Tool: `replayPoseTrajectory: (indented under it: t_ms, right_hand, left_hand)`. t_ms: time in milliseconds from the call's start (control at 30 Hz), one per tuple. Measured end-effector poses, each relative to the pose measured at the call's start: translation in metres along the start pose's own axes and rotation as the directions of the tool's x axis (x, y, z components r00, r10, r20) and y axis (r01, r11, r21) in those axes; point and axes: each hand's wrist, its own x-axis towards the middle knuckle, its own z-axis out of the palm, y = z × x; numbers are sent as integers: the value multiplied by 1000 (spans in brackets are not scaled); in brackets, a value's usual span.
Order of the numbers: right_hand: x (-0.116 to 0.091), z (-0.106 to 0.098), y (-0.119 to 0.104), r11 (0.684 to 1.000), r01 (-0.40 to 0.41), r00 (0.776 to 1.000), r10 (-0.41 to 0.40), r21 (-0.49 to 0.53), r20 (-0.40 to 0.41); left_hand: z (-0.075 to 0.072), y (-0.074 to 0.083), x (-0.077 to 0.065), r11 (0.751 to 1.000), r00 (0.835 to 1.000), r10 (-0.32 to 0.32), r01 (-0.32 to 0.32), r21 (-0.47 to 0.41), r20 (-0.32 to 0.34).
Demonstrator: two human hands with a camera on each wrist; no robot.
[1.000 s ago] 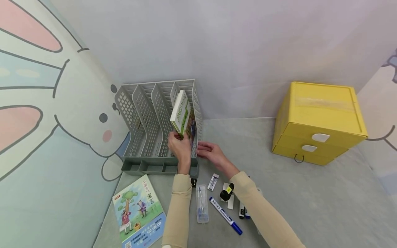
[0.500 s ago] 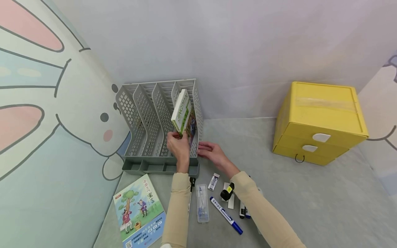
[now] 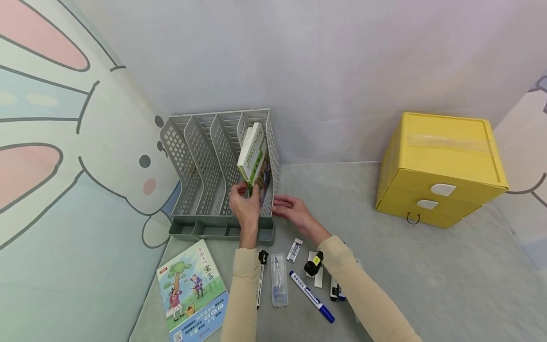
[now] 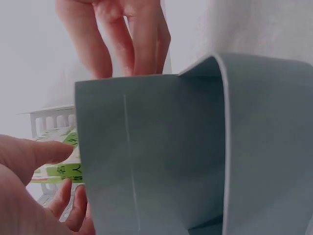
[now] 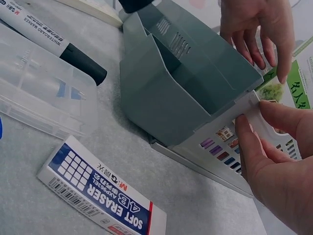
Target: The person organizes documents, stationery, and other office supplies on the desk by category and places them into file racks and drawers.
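Observation:
My left hand (image 3: 245,204) pinches the near lower end of a white-and-green book (image 3: 252,152) between thumb and fingers. The book stands tilted in the right-most slot of a grey slatted file organizer (image 3: 218,142), and a second pale edge shows beside its spine. Slots to its left hold nothing visible. My right hand (image 3: 295,213) rests its fairly straight fingers against the organizer's right outer wall (image 5: 222,152). A dark grey-green compartment tray (image 4: 151,156) along the organizer's front hides part of both hands in the left wrist view.
Another picture book (image 3: 194,292) lies at the lower left. An eraser (image 3: 294,250), clear plastic case (image 3: 279,280), blue marker (image 3: 312,297), black-capped marker (image 3: 261,280) and black-and-yellow item (image 3: 314,264) lie near the forearms. A yellow drawer box (image 3: 442,161) stands right.
The book has shifted slightly right, and a second pale edge shows at its left. My left hand and sleeve have moved slightly left, uncovering the black-capped marker. My right hand stays put.

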Motion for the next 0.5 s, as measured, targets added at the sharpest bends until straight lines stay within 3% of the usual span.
replayPoseTrajectory:
  t_ms: [500]
  right_hand:
    - [-2,1,-3,999,-9,1000,9,32,-9]
  left_hand:
    - [-36,2,-19,994,998,57,-55,-92,22]
